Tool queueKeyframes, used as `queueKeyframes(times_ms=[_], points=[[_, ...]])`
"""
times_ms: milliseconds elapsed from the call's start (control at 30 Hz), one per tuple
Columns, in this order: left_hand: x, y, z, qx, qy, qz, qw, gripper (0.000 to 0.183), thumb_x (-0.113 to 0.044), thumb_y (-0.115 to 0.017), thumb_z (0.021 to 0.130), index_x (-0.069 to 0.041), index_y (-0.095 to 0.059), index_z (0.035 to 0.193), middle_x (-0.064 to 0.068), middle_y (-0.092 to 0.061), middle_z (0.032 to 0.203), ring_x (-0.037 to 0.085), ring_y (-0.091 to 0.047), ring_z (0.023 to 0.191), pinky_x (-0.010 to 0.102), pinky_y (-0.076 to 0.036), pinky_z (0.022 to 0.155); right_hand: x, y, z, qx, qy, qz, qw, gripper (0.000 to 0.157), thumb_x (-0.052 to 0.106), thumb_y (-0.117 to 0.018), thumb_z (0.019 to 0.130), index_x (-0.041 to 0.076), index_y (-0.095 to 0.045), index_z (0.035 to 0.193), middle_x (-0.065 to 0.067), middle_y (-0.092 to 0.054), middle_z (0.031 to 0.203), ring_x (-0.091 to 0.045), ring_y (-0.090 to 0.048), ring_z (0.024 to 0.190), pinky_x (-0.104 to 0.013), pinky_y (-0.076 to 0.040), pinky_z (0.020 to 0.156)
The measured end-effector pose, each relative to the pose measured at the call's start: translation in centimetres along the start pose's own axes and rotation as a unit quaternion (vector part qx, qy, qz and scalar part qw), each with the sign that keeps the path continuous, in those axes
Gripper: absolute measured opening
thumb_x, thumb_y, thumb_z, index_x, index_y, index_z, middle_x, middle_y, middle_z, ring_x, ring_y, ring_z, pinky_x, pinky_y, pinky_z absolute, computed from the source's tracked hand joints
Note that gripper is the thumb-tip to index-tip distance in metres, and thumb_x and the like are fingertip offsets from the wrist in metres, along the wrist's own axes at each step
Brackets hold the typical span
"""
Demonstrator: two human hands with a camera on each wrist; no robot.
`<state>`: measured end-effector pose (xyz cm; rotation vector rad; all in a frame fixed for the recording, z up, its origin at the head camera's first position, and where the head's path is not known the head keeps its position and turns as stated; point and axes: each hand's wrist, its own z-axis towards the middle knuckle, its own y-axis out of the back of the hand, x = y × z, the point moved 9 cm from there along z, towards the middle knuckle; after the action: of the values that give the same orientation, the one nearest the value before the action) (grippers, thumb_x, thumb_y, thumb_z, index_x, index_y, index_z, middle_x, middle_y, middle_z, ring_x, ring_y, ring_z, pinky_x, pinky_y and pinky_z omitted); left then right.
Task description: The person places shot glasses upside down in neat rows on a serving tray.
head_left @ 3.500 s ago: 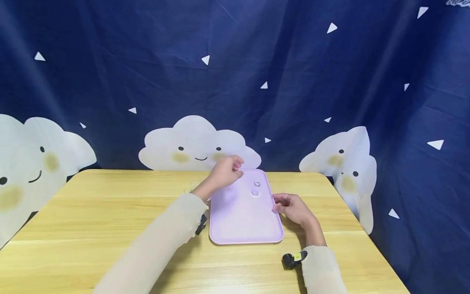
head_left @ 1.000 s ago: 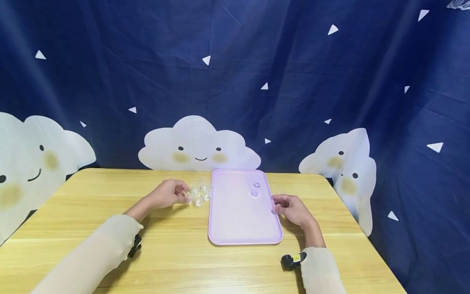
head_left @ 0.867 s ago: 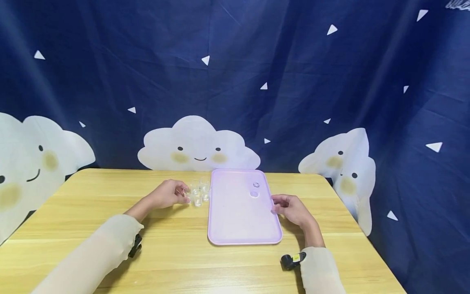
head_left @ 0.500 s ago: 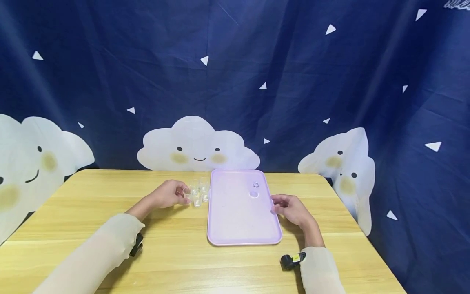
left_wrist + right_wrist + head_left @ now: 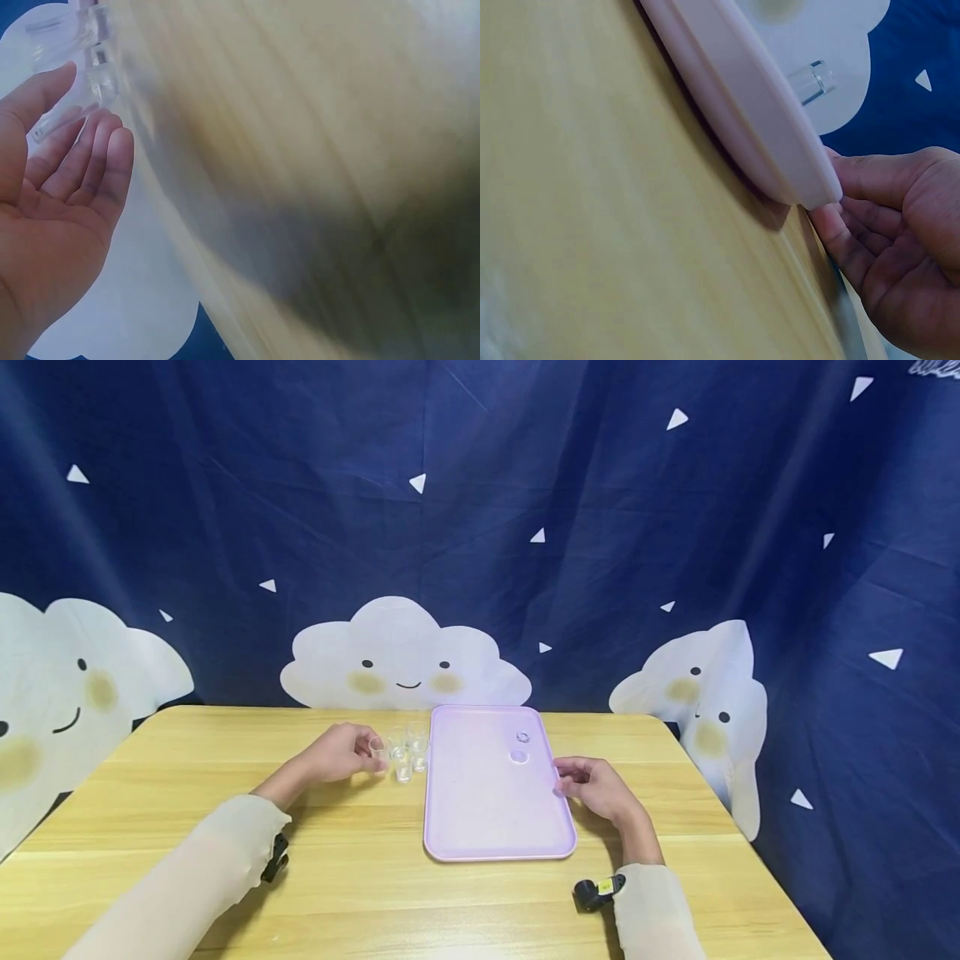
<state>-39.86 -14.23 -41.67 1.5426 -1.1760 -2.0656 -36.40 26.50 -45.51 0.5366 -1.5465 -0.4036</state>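
My left hand point(image 5: 341, 753) pinches a small clear shot glass point(image 5: 378, 756) between thumb and fingers, at the left end of a cluster of similar clear glasses point(image 5: 403, 766). In the left wrist view that hand point(image 5: 71, 180) curves around the glass, with other glasses point(image 5: 103, 81) just beyond the fingertips. A light purple tray point(image 5: 495, 814) lies right of the cluster. On its far right part stands one clear glass point(image 5: 519, 756), also visible in the right wrist view. My right hand point(image 5: 600, 789) holds the tray's right rim point(image 5: 810, 169) between thumb and fingers.
The wooden table point(image 5: 360, 893) spreads around the tray on all sides. Behind it hangs a dark blue cloth point(image 5: 337, 510) with white clouds and triangles. A black wrist camera point(image 5: 592, 893) sits by my right sleeve.
My left hand has come from above the tray's far left part over to the glasses. In the last half second it shifts slightly left with one glass. The right hand stays put.
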Motion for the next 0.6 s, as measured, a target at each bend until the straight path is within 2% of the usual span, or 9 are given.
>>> queueKeyframes(times_ms=[333, 600], points=[[-0.2, 2.2, 0.0, -0.036, -0.009, -0.004, 0.9993, 0.03, -0.023, -0.079, 0.089, -0.002, -0.068, 0.107, 0.01, -0.07, 0.101, 0.025, -0.066, 0.096, 0.048, -0.054, 0.091, 0.0, 0.1, -0.1, 0.001, 0.0, 0.0, 1.0, 0.037, 0.003, -0.074, 0.091, 0.005, -0.07, 0.128, -0.004, -0.072, 0.104, -0.021, -0.06, 0.093, -0.032, -0.048, 0.083], [-1.0, 4.0, 0.0, -0.083, -0.009, -0.014, 0.9964, 0.031, -0.024, -0.08, 0.09, -0.003, -0.067, 0.108, 0.008, -0.069, 0.096, 0.021, -0.064, 0.088, 0.039, -0.053, 0.082, -0.1, 0.1, 0.0, 0.0, -0.001, -0.003, 1.0, 0.037, 0.004, -0.073, 0.092, 0.005, -0.07, 0.128, -0.004, -0.072, 0.105, -0.021, -0.06, 0.093, -0.032, -0.048, 0.084]])
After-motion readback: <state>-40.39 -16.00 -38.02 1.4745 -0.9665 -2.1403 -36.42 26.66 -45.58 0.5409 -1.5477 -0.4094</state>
